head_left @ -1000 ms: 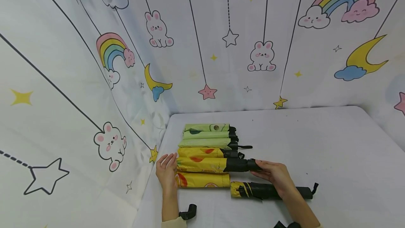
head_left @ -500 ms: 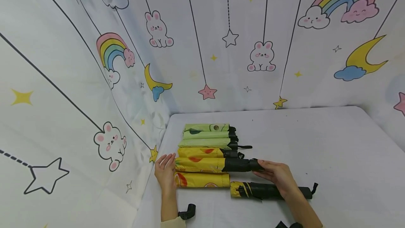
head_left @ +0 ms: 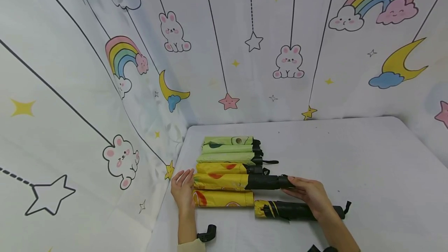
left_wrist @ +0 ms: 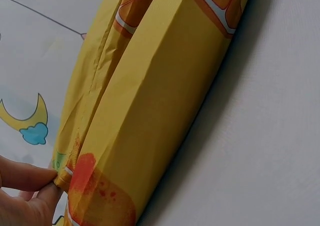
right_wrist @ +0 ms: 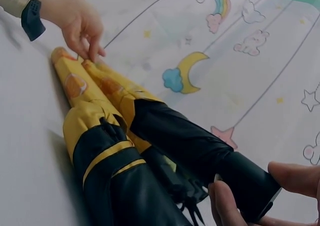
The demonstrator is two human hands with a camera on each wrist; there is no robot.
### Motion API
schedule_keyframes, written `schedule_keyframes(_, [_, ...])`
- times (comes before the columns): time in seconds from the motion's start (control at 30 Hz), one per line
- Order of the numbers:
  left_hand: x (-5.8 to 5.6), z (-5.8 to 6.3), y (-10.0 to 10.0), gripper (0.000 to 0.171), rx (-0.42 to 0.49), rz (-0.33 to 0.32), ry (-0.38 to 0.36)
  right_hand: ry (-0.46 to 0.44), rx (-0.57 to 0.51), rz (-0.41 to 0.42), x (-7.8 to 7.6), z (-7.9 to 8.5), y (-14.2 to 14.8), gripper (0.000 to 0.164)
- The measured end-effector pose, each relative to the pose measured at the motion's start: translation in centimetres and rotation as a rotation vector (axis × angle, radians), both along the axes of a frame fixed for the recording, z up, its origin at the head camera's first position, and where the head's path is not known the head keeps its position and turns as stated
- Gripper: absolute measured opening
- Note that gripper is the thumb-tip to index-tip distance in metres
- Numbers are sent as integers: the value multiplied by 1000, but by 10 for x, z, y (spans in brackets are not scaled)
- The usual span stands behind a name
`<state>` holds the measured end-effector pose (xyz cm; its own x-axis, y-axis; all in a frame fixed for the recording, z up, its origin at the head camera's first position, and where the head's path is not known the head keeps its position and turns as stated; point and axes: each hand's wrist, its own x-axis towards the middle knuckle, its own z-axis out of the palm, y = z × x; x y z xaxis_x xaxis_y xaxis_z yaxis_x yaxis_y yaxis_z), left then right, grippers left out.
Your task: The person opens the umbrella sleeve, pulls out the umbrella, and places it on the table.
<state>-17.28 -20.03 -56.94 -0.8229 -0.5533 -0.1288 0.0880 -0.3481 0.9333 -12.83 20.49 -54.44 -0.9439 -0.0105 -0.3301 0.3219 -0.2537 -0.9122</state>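
Note:
A folded umbrella (head_left: 224, 182), its left part yellow with fruit print and its right part black, lies crosswise between the two hands. My left hand (head_left: 182, 189) pinches its yellow left end between thumb and fingertip, as the left wrist view shows. At the other end, my right hand (head_left: 309, 193) holds the black handle (right_wrist: 247, 183) with thumb and fingers. In front of it lies a yellow fruit-printed roll (head_left: 224, 199). A black folded umbrella (head_left: 294, 210) with yellow bands extends to the right, passing under the right forearm in the head view.
Behind the held umbrella lies another yellow umbrella (head_left: 222, 168), then three green ones, the nearest green umbrella (head_left: 224, 158) having a black strap out to the right. They rest on a white table (head_left: 367, 158) against a printed white curtain (head_left: 210, 49).
My right hand has shifted slightly right with the handle, and a longer black stretch shows. The yellow end and my left hand have moved slightly left.

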Motion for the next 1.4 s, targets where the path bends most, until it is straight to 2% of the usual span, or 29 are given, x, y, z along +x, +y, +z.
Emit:
schedule_keyframes(0.4, [-2, -1, 1, 46, -11, 10, -7, -11, -8, -5, 0, 3, 6, 59])
schedule_keyframes(0.67, [-5, -2, 3, 46, -11, -7, -7, -19, -6, -13, 3, 5, 14, 61])
schedule_keyframes(1.2, [-3, -3, 3, 50, -2, 4, 15, -19, -41, -6, 7, 6, 19, 46])
schedule_keyframes(1.4, [-2, -4, 2, 49, -5, 15, 1, -15, -47, -11, 9, 8, 19, 42])
